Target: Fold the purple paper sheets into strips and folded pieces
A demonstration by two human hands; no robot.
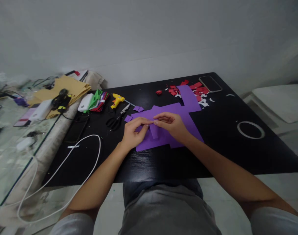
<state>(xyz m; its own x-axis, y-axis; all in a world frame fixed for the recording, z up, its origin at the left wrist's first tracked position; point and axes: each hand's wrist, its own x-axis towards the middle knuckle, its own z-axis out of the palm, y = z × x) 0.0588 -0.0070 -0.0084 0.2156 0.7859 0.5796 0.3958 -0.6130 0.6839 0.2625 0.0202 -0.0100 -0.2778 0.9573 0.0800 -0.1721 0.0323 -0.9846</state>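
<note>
Over the large purple sheets (188,124) on the black table, both hands meet at a small purple paper strip (154,131). My left hand (136,132) pinches its upper end from the left. From the right, my right hand (171,125) closes thumb and fingers on the same end. The strip hangs toward me between the hands, its top edge partly covered by fingertips. Small purple pieces (138,108) lie just beyond my left hand. Black-handled scissors (116,120) and a yellow glue gun (117,100) rest left of the sheets.
Red paper scraps (198,88) and a phone (210,84) are at the back right. A white ring (250,130) lies on the right. A white cable (99,147) loops at the left, near a dark phone (77,130). Bundled coloured strips (97,100) sit behind it.
</note>
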